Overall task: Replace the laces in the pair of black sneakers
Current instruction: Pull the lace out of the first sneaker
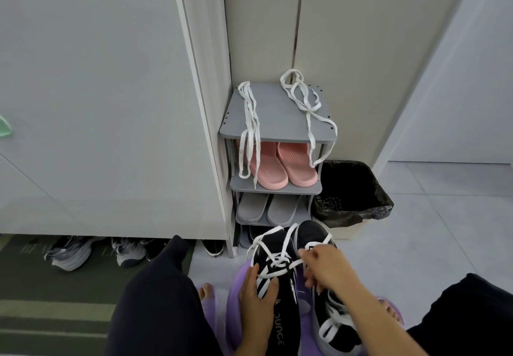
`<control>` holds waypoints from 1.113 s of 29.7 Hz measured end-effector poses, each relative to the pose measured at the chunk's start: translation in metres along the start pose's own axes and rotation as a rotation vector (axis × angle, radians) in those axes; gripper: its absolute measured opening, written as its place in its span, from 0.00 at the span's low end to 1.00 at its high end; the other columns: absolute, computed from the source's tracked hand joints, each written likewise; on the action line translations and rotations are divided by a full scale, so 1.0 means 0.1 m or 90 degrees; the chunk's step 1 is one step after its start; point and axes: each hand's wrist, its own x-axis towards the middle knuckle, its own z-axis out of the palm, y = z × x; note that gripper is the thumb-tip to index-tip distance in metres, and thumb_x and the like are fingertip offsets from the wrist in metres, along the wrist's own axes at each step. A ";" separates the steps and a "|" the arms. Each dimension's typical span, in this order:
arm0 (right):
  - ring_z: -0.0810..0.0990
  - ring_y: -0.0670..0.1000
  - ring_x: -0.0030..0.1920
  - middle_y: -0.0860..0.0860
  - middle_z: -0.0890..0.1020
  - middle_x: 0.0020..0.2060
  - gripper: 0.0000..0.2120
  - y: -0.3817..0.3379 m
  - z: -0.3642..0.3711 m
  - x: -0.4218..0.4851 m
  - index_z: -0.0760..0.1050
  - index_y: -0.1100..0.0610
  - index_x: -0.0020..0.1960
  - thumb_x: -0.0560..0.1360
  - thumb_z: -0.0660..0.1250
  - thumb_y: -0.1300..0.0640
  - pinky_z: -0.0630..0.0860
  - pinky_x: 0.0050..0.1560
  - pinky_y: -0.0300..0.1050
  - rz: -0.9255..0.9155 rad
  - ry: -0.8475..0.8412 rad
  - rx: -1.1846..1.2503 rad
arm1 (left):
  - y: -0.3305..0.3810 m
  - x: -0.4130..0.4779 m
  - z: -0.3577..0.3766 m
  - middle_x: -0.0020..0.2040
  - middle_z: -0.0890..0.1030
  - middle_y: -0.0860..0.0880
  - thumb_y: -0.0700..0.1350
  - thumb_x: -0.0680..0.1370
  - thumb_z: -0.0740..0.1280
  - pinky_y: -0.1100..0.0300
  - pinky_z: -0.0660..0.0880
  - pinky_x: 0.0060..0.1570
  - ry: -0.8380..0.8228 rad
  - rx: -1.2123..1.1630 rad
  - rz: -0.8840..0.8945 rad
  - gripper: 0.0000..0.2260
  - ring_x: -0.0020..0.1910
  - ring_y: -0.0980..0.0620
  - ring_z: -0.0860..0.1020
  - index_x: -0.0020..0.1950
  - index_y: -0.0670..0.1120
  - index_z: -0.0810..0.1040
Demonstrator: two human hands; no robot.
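Left-side sneaker (286, 300): black, white side stripes and lettering, toe pointing away. Its white lace (273, 258) is criss-crossed loosely over the top, ends slack. Right-side sneaker (313, 233): black, just beside it, same heading. Its other lace (331, 321) is slack too. Two loose white laces (249, 122) lie on top of the grey rack (277, 116), ends hanging over the front edge.

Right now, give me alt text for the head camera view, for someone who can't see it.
A person's left hand grips a black sneaker while the right hand pinches its white lace. Two loose white laces drape over a grey shoe rack holding pink slippers.
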 end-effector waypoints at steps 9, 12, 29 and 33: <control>0.74 0.53 0.40 0.55 0.78 0.39 0.12 0.10 0.70 0.17 0.67 0.55 0.35 0.75 0.66 0.58 0.64 0.40 0.41 0.027 0.217 0.169 | 0.00 0.00 -0.03 0.53 0.80 0.54 0.38 0.74 0.69 0.64 0.72 0.54 -0.001 -0.031 -0.013 0.17 0.53 0.56 0.78 0.57 0.55 0.74; 0.74 0.54 0.39 0.56 0.78 0.37 0.14 0.06 0.73 0.15 0.67 0.52 0.33 0.76 0.65 0.60 0.65 0.40 0.43 -0.033 0.259 0.234 | 0.01 -0.01 -0.03 0.49 0.80 0.57 0.37 0.74 0.69 0.72 0.73 0.49 -0.006 -0.033 -0.008 0.17 0.49 0.63 0.78 0.54 0.58 0.74; 0.66 0.45 0.28 0.46 0.67 0.26 0.21 -0.07 0.30 0.06 0.62 0.54 0.30 0.73 0.68 0.48 0.62 0.29 0.36 -0.096 0.046 0.044 | -0.07 0.01 0.03 0.65 0.75 0.49 0.43 0.73 0.69 0.49 0.68 0.66 0.013 0.069 0.015 0.20 0.66 0.50 0.71 0.64 0.51 0.74; 0.73 0.47 0.34 0.47 0.73 0.30 0.14 -0.04 0.37 0.07 0.68 0.54 0.32 0.74 0.67 0.54 0.64 0.31 0.35 -0.110 0.094 -0.074 | 0.05 0.02 0.00 0.66 0.73 0.51 0.39 0.75 0.68 0.53 0.65 0.69 0.004 0.020 0.006 0.19 0.67 0.52 0.69 0.64 0.50 0.73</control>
